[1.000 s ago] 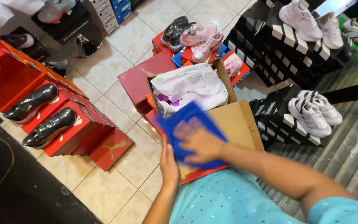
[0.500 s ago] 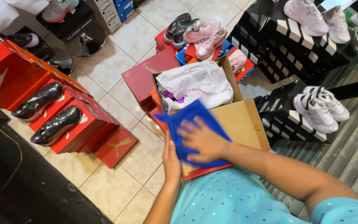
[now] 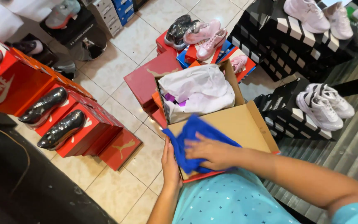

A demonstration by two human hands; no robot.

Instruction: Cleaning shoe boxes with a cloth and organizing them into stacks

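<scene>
Down near the lower middle of the frame, your right hand [image 3: 212, 152] lay flat and spread, palm down, on a crumpled blue cloth [image 3: 192, 145], fingers extended toward the left and pressing the soft fabric against the inside of a shoebox lid [image 3: 245, 124]. Your forearm came in from the lower right, bare, with a pale turquoise dotted sleeve at the edge. Nothing was pinched; the hand simply pressed open on the cloth.

Your left hand [image 3: 170, 164] rose from the bottom of the frame, held edge-on against the lower left rim of the lid, fingers straight and bracing it from the side. How far its fingers wrapped under the lid, you could not tell from this view.

That lid was plain tan cardboard inside with a red outer edge, hinged open from an open cardboard shoebox [image 3: 237, 83] stuffed with rumpled white tissue paper [image 3: 197, 89]. Behind it sat a dark red shoebox [image 3: 146, 81], matte and flat-topped. At the left, two glossy black shoes [image 3: 52, 118] rested on stacked red boxes [image 3: 92, 128], over glazed beige floor tiles [image 3: 137, 37].
</scene>
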